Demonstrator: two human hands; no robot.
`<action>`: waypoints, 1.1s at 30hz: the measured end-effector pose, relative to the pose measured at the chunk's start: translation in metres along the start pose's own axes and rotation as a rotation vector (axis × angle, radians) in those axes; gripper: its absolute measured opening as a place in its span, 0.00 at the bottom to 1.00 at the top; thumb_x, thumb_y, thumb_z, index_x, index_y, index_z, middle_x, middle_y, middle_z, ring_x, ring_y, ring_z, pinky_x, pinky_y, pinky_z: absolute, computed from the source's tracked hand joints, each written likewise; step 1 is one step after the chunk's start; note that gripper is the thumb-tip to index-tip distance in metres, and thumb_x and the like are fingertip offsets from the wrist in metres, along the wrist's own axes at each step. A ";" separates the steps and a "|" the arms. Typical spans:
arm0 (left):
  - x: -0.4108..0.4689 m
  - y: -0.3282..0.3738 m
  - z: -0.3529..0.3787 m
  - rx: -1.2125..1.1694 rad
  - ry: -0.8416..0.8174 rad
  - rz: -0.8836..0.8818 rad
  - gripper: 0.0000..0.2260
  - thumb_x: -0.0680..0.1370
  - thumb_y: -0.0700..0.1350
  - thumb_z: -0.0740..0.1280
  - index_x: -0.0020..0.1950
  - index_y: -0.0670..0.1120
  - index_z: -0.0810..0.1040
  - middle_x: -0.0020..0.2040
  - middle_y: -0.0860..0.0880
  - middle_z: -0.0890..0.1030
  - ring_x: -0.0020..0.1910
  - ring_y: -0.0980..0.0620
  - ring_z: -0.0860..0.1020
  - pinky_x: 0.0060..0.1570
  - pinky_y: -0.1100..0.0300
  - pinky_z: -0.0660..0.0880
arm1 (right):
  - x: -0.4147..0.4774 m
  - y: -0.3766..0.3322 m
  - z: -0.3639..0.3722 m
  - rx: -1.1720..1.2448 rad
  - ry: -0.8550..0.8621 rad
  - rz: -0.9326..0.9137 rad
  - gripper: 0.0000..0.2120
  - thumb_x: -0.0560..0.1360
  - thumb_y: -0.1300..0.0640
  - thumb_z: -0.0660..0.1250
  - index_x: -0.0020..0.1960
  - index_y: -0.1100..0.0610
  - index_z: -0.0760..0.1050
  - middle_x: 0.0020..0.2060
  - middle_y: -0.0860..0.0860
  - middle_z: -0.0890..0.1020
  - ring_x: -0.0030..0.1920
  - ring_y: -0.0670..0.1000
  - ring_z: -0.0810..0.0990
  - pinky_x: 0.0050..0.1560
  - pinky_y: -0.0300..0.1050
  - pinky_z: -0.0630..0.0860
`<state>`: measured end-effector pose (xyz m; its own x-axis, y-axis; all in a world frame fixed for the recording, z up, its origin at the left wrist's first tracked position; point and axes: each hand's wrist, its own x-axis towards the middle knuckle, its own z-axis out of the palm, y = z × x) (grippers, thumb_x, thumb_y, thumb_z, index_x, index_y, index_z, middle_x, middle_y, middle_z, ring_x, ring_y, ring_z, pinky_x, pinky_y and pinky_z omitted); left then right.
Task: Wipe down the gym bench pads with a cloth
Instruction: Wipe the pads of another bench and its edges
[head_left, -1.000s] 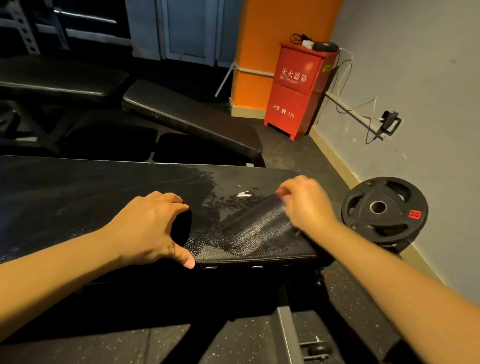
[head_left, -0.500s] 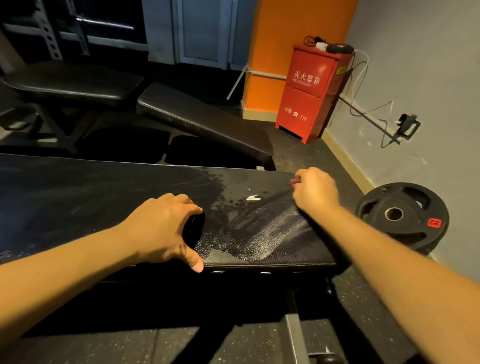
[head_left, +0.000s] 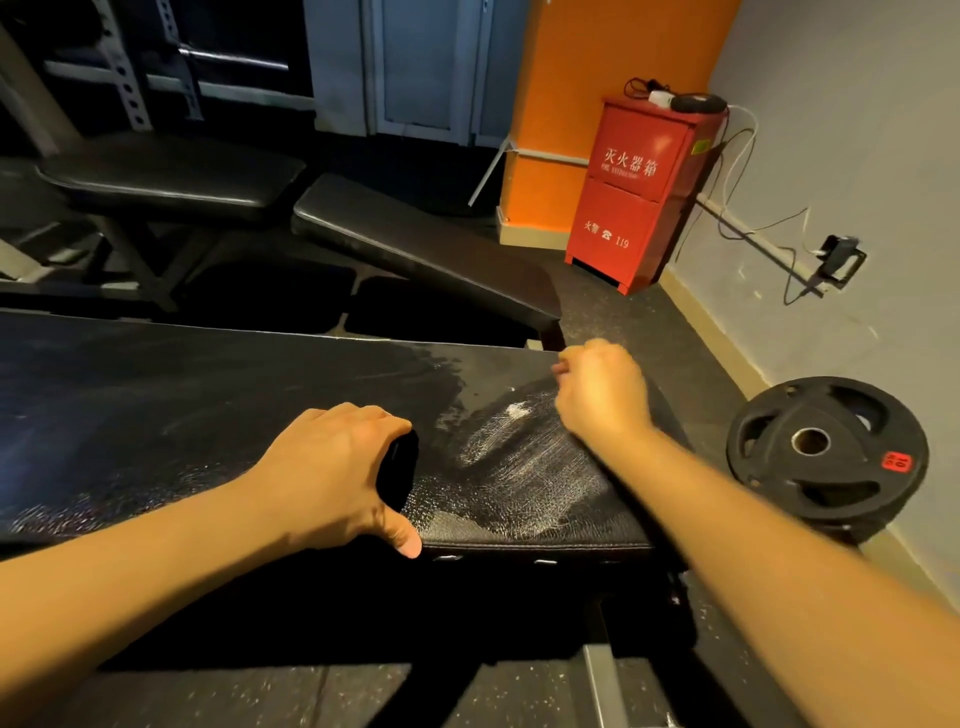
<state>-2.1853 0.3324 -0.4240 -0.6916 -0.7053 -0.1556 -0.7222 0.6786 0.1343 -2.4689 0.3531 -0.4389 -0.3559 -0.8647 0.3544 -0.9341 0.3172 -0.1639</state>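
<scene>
Stretching across the view from the left edge, the black pad (head_left: 208, 415) lies flat, its right end toward the wall. Behind its far edge stands a second bench (head_left: 415, 249), and past that a red cabinet (head_left: 639, 192) against the orange pillar. A plate (head_left: 826, 452) leans near the wall, just beyond the pad's right end. A wet patch (head_left: 519, 467) glistens over the pad's right end, from the near edge toward the far right corner. The left hand (head_left: 332, 467) rests at the near edge beside the patch, with its fingers pressed together and curled round a dark object (head_left: 399, 470) and its thumb tip over the edge. The right hand (head_left: 602, 395) sits at the far right corner, fingers curled tight; whether they pinch a cloth I cannot tell. A white speck (head_left: 517, 410) lies in the patch.
</scene>
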 end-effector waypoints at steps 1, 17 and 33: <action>-0.001 0.000 0.001 0.002 -0.006 -0.005 0.43 0.53 0.82 0.69 0.59 0.56 0.75 0.55 0.59 0.77 0.54 0.56 0.77 0.55 0.55 0.76 | -0.013 -0.027 0.006 0.060 -0.030 -0.060 0.07 0.76 0.62 0.68 0.47 0.53 0.84 0.48 0.52 0.81 0.52 0.55 0.79 0.44 0.45 0.74; -0.006 0.003 -0.003 0.002 -0.011 -0.028 0.37 0.56 0.81 0.70 0.51 0.55 0.78 0.52 0.59 0.78 0.49 0.58 0.78 0.48 0.58 0.79 | -0.054 -0.029 -0.012 0.196 -0.267 -0.485 0.10 0.78 0.60 0.68 0.52 0.47 0.83 0.48 0.46 0.79 0.53 0.51 0.76 0.55 0.48 0.73; -0.009 -0.001 0.006 -0.011 0.033 -0.050 0.49 0.56 0.82 0.69 0.67 0.50 0.77 0.67 0.55 0.77 0.64 0.53 0.77 0.63 0.53 0.76 | 0.003 -0.025 0.010 0.218 -0.173 -0.217 0.10 0.78 0.62 0.65 0.48 0.51 0.83 0.46 0.46 0.77 0.57 0.54 0.76 0.54 0.50 0.74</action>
<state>-2.1783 0.3388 -0.4283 -0.6547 -0.7445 -0.1305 -0.7556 0.6403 0.1383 -2.4467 0.3383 -0.4432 -0.1222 -0.9620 0.2441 -0.9525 0.0445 -0.3014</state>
